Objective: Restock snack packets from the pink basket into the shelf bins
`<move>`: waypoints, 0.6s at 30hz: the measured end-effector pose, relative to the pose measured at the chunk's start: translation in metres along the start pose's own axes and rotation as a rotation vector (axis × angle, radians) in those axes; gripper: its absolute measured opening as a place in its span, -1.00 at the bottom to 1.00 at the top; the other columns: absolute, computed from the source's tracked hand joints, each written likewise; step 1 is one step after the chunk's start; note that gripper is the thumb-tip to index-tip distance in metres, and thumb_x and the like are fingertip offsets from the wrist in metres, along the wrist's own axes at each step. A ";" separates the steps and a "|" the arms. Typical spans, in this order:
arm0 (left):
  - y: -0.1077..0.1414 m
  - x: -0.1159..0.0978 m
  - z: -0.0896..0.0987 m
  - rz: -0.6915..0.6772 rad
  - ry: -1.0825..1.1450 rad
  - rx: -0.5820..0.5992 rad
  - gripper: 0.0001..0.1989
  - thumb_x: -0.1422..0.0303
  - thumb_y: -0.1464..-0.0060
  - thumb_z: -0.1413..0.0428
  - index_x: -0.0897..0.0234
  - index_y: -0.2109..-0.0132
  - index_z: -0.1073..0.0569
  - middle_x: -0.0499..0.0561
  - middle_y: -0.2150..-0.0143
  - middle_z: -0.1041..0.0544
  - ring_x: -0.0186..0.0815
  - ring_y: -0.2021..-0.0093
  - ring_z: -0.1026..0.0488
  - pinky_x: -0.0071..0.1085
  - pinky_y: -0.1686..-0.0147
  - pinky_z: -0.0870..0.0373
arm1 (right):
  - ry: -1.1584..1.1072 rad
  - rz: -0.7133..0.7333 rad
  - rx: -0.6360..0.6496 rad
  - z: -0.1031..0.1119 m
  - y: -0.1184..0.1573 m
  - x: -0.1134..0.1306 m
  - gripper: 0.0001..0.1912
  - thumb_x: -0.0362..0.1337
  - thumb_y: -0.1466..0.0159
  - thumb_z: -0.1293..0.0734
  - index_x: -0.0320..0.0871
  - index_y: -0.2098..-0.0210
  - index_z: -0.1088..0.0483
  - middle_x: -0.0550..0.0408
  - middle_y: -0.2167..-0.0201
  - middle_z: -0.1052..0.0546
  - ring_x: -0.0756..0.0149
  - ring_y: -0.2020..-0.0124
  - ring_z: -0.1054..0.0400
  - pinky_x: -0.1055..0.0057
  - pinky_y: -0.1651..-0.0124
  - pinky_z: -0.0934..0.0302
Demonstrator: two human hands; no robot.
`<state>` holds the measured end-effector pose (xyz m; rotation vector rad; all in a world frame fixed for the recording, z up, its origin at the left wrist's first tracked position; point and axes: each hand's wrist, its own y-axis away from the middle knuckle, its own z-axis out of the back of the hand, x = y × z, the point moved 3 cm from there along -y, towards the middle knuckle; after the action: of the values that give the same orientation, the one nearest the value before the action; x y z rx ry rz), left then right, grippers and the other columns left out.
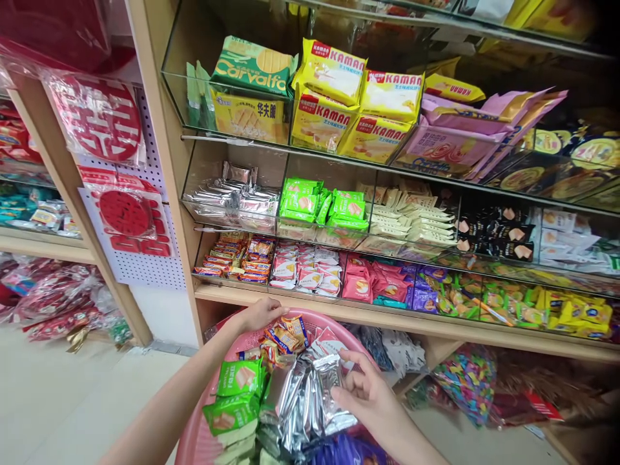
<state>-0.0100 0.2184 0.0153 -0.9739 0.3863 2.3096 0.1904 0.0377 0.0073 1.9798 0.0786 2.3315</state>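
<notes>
A pink basket [194, 413] full of wrapped snacks stands below the shelves. My left hand [261, 315] is at its far rim, fingers bent over the edge; what they grip, if anything, is too small to tell. My right hand [362, 387] curls round the right side of a silver packet [332, 387], beside a row of silver packets [300, 407]. Green packets [238, 394] lie at the basket's left, orange and blue packets [285, 336] at the far side, and purple packets [349, 450] at the near side.
Shelf bins hold silver packets [237, 194], green packets [322, 203] and yellow boxes or packs [334, 71]. A wooden shelf edge [300, 307] runs just behind the basket. Bagged goods [467, 381] lie below at right. Red decorations [104, 123] hang at left above pale floor [82, 400].
</notes>
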 end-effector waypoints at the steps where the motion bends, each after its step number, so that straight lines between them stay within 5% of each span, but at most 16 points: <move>1: -0.001 0.001 0.000 -0.003 -0.002 -0.001 -0.44 -0.17 0.03 0.17 0.28 0.51 -0.23 -0.13 0.56 -0.15 -0.40 0.51 -0.08 -0.47 0.51 -0.03 | -0.001 0.004 -0.004 -0.001 0.001 0.001 -0.38 -0.07 -0.04 -0.35 -0.13 -0.01 -0.09 0.33 0.62 -0.22 0.44 0.58 -0.09 0.45 0.47 0.08; 8: -0.006 0.010 -0.003 -0.013 0.027 -0.004 -0.46 -0.13 0.01 0.15 0.30 0.49 -0.27 -0.12 0.55 -0.16 -0.40 0.50 -0.09 -0.47 0.50 -0.05 | 0.125 -0.010 0.064 -0.002 0.005 0.012 -0.41 -0.12 -0.07 -0.33 -0.14 -0.01 -0.06 0.29 0.56 -0.25 0.44 0.57 -0.12 0.45 0.47 0.03; 18: -0.005 0.012 -0.003 -0.013 0.013 -0.013 -0.46 -0.15 0.02 0.16 0.27 0.53 -0.20 -0.14 0.57 -0.11 -0.41 0.52 -0.05 -0.47 0.52 -0.01 | 0.337 0.023 -0.040 0.003 0.000 0.002 -0.49 -0.15 -0.02 -0.31 -0.14 0.04 -0.20 0.28 0.58 -0.24 0.44 0.59 -0.13 0.45 0.49 0.01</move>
<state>-0.0115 0.2261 0.0040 -0.9953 0.3694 2.2985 0.1931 0.0376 0.0103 1.5591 0.0291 2.6343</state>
